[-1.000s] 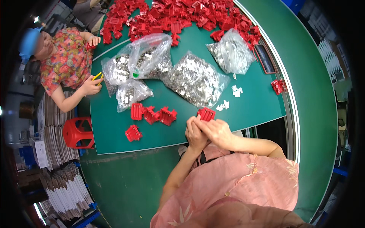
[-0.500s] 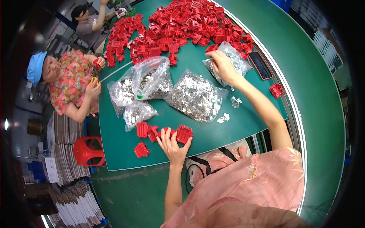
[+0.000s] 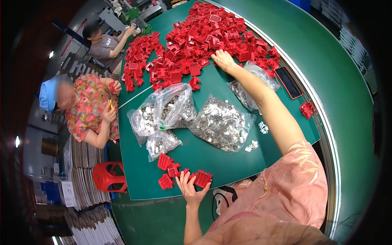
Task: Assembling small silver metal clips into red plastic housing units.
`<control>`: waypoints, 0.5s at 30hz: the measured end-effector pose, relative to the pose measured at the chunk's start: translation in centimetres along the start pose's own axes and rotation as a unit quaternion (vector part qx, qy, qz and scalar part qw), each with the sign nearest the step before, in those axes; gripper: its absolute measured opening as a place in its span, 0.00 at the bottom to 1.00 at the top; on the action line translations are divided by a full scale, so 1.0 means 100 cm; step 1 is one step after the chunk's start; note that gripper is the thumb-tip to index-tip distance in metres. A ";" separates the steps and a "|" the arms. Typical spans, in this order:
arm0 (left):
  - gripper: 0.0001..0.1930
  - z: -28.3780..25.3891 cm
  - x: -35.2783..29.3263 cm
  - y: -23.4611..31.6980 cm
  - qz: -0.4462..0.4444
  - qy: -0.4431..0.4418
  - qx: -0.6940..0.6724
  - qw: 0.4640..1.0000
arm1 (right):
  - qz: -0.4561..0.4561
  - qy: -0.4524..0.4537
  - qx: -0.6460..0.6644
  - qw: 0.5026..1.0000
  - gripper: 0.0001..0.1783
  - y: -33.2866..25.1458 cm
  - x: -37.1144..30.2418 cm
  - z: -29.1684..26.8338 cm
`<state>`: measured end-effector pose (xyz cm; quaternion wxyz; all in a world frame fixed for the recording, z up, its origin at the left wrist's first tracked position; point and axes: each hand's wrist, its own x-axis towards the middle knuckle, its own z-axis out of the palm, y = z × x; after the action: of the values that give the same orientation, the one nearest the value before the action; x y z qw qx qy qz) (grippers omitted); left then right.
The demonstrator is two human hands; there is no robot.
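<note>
A worker at a green-topped table [image 3: 212,157] stretches the right hand [image 3: 222,60] out to the near fringe of a big heap of red moulded plastic parts [image 3: 196,38] piled toward the table's far edge; the fingers lie spread and flat on the pieces, with nothing yet closed in them. At the near edge, the left hand [image 3: 191,188] rests palm-up with fingers loosely opened, touching a red ribbed plastic block [image 3: 203,178] that sits just beside a small cluster of similar red blocks [image 3: 168,170].

Between the two hands lie clear plastic bags of small silver metal clips [image 3: 220,126], one spilled open across the middle of the table, others bunched toward the left edge; a few loose clips [image 3: 261,127] sit near the right forearm. A dark flat phone [image 3: 288,81] lies by the right edge.

The step in hand looks like fetching a fresh red part from the heap while the finished block is set down with the others. The next move would call for the right fingers to close on a single piece and draw it back toward the near edge.

Along the left edge, two other people work at their own parts.
</note>
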<state>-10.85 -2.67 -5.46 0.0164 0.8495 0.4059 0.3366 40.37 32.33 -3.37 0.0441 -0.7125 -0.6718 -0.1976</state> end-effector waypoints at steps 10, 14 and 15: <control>0.31 0.003 0.003 0.033 -0.101 -0.003 0.071 0.992 | 0.095 -0.181 0.666 0.717 0.22 -0.022 -0.076 -0.066; 0.31 0.007 0.017 0.048 -0.150 -0.012 0.154 0.977 | 0.126 -0.288 0.797 0.515 0.21 -0.035 -0.127 -0.125; 0.31 0.010 0.021 0.050 -0.154 -0.012 0.176 0.972 | 0.126 -0.312 0.818 0.466 0.21 -0.037 -0.138 -0.131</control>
<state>-5.92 -4.27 -3.56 -0.0771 0.7701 0.5848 0.2427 33.58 15.40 3.23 0.4189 -0.4426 -0.3985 0.6855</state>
